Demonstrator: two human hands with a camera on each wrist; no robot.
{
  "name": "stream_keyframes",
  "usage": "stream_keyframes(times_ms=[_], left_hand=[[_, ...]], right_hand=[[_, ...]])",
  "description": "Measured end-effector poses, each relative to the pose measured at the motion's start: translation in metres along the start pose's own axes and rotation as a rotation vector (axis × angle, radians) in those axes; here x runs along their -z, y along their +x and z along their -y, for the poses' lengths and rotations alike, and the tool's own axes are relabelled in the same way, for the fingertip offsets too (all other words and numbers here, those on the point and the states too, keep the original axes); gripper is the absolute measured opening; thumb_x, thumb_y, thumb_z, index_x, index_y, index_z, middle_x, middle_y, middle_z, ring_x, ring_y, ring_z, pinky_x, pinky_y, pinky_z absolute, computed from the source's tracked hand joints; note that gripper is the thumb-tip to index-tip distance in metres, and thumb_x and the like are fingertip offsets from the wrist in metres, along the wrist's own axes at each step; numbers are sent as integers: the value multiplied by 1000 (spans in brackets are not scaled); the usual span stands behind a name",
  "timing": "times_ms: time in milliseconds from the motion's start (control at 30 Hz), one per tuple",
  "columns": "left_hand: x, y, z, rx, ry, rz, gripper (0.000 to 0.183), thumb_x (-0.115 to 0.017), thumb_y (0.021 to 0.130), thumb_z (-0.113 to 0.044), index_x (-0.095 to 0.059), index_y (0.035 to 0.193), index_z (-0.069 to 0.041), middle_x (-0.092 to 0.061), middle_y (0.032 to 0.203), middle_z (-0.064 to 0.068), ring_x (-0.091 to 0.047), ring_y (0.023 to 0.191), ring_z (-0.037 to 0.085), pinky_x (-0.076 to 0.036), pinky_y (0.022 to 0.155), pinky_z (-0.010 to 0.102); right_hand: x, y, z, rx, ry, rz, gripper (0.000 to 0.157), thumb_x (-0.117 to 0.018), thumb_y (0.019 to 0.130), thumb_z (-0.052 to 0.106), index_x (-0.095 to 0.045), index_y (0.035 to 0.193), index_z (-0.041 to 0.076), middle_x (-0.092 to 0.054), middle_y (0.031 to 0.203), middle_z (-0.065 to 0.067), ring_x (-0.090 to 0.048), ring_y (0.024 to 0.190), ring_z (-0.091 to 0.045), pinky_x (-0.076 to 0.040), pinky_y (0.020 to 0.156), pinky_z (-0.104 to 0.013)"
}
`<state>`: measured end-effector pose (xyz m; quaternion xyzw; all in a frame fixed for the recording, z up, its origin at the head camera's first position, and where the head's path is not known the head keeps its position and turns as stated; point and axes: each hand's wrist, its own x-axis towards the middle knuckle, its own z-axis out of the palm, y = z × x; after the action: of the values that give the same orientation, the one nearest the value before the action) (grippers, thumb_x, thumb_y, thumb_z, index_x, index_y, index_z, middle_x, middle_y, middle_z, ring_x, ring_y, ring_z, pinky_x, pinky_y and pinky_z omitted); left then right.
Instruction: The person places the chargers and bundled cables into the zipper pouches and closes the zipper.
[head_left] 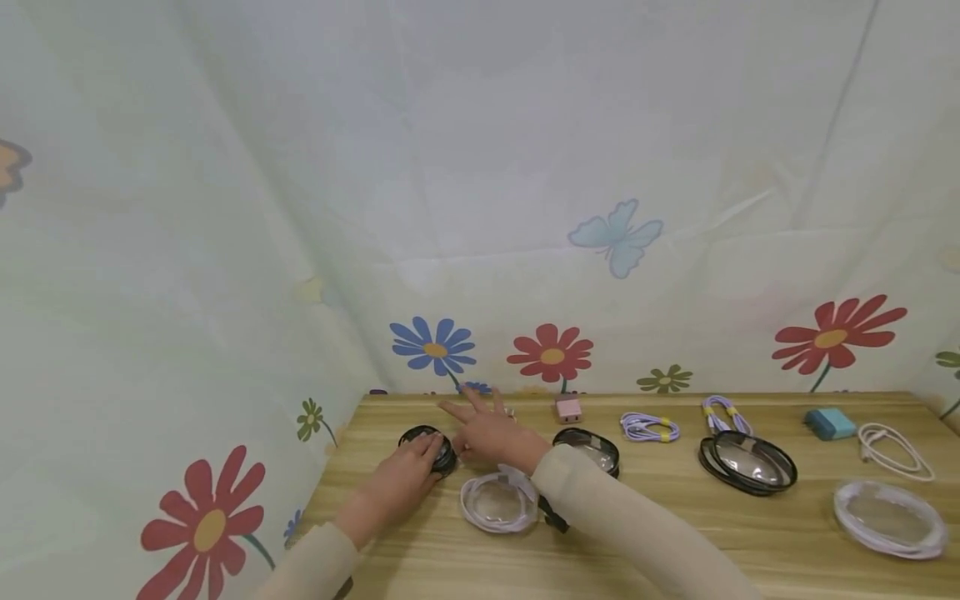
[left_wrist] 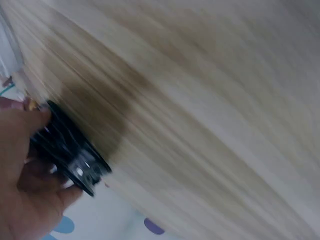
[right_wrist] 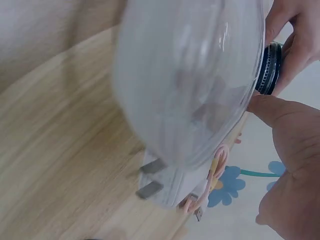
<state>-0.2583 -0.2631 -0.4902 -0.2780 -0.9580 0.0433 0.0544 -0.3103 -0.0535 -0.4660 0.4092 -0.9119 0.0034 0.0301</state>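
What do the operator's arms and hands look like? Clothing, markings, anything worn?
Left sleeve and right sleeve: long, plain, cream-beige, no print visible. Left hand and right hand: ungloved, five-fingered human hands. A small black piece shows below the right sleeve; can't tell if it's worn.
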Motion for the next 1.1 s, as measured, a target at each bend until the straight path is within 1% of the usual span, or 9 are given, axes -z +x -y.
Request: stream_keyframes(times_ms=[167, 267, 400, 533, 633, 733, 900, 1000, 1100], left_hand=[[-5, 4, -3, 49, 119, -61, 49, -70, 96, -8, -53, 139, 8, -59, 138, 23, -59, 125, 38, -52, 99, 52], [-4, 3, -1, 74, 154, -53, 49, -69, 95, -2, -52, 140, 9, -58, 139, 24, -59, 126, 38, -52, 100, 50], [-1, -3, 1, 92, 123, -19, 57, -68, 99, -23, -50, 144, 6, -57, 141, 22, -56, 129, 36, -50, 102, 50], [4, -13, 1, 95, 134, 25, 73, -70, 95, -46, -49, 146, 1, -59, 138, 20, -56, 126, 36, -51, 100, 51], [7, -17, 2, 69, 155, 17, 76, -76, 89, -49, -52, 144, -1, -61, 129, 19, -60, 118, 36, -53, 95, 51], [7, -22, 6, -12, 137, -25, 71, -81, 87, -40, -54, 139, 0, -59, 125, 20, -60, 115, 36, -53, 95, 50], [4, -28, 15, -186, 57, -1, 65, -72, 96, -25, -45, 148, 4, -45, 150, 25, -48, 135, 41, -45, 108, 49], [2, -31, 20, -216, -1, 26, 65, -65, 101, -24, -37, 154, 3, -35, 159, 23, -42, 141, 42, -44, 109, 51], [1, -30, 21, -223, -25, 8, 64, -63, 102, -22, -36, 154, 4, -34, 159, 24, -43, 140, 43, -46, 107, 51]], right_hand=[[-1, 4, 10, -25, 25, -21, 10, -74, 93, 38, -79, 101, 37, -17, 170, 6, -6, 154, -44, -20, 109, -79], [-2, 7, 14, -31, 48, -41, 8, -75, 93, 38, -79, 99, 36, -19, 169, 6, -9, 154, -44, -22, 108, -80], [-7, 10, 15, -79, 64, -42, 7, -72, 95, 39, -79, 95, 37, -22, 168, 5, -10, 154, -42, -23, 108, -79], [-13, 14, 18, -130, 62, -50, 9, -70, 96, 38, -78, 90, 37, -28, 167, 4, -12, 154, -41, -22, 108, -79], [-14, 16, 21, -152, 62, -70, 12, -69, 96, 35, -78, 89, 36, -33, 164, 1, -15, 153, -42, -22, 108, -79], [-14, 17, 22, -172, 72, -81, 14, -67, 96, 32, -80, 91, 33, -36, 163, 0, -18, 152, -42, -23, 108, -79], [-11, 19, 18, -187, 62, -38, 15, -66, 98, 35, -80, 98, 32, -36, 162, -1, -22, 150, -42, -25, 108, -77], [-6, 20, 16, -169, 65, -3, 16, -65, 99, 33, -80, 102, 31, -36, 161, -2, -23, 150, -42, -24, 108, -77], [-1, 23, 14, -157, 46, 31, 18, -63, 100, 32, -80, 106, 32, -38, 160, -1, -25, 149, -41, -25, 109, -76]])
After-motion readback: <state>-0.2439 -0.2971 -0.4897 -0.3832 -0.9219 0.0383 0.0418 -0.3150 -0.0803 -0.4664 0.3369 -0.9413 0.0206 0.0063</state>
